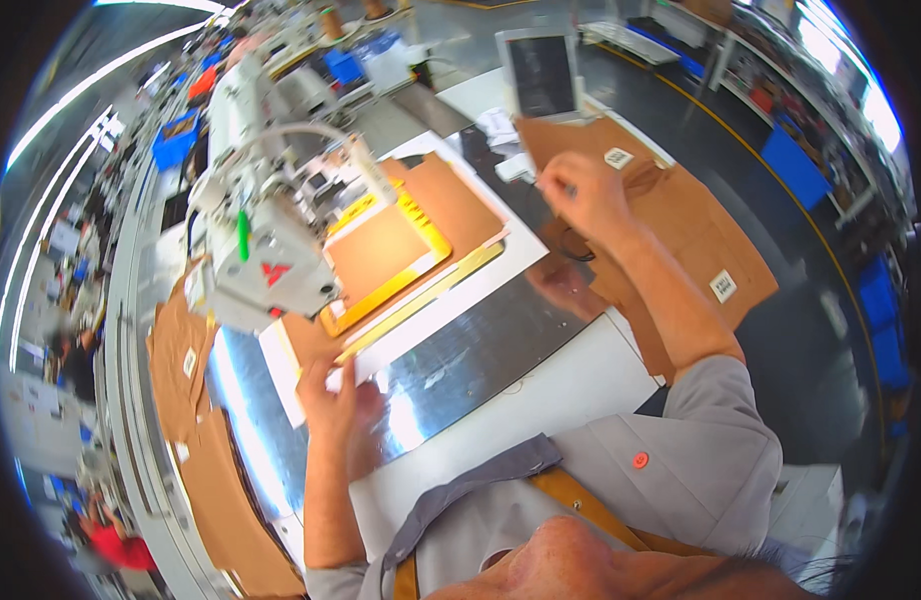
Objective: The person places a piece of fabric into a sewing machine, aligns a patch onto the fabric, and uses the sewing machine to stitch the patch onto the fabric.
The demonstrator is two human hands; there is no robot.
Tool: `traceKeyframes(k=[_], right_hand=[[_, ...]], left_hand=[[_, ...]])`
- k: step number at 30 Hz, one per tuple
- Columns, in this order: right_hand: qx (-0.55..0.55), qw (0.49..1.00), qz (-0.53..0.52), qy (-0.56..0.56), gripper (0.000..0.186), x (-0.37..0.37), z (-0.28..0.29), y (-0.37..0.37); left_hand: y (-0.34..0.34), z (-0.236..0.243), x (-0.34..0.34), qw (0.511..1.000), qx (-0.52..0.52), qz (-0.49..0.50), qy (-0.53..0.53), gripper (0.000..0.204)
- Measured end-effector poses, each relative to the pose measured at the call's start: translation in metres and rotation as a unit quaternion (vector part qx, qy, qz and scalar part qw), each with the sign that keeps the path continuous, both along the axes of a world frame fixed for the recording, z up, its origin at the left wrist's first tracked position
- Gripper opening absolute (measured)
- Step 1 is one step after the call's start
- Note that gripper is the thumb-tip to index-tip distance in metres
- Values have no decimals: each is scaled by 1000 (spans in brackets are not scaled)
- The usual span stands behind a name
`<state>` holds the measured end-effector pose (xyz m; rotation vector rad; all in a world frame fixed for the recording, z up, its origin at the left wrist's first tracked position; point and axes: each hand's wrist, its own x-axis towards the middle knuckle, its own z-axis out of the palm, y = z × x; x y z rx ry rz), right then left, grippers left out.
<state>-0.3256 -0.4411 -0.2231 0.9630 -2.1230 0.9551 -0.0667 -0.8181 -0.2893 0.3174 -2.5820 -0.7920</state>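
Brown sheet material lies inside the yellow frame beside the sewing machine head, over a white sheet on the worktop. The left hand is at the sheet's near corner, thumb and forefinger apart; gripping cannot be determined. The right hand, fingers curled, is over brown panels; any held item is indiscernible.
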Motion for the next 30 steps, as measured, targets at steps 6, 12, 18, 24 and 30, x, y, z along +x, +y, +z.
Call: traceKeyframes(k=[6, 12, 18, 24, 30], right_hand=[[135, 909, 300, -258, 23, 90, -40, -106], [141, 937, 292, -127, 34, 61, -56, -169], [125, 826, 301, -461, 25, 44, -81, -178], [120, 862, 272, -410, 21, 29, -60, -178], [176, 878, 284, -343, 23, 7, -40, -200]], left_hand=[[69, -20, -44, 861, 502, -71, -47, 57], [59, -40, -46, 900, 432, -46, -24, 53], [50, -40, -35, 848, 529, -7, 39, 57], [55, 5, -7, 926, 358, -69, -100, 53], [53, -8, -18, 930, 351, -64, -86, 29]])
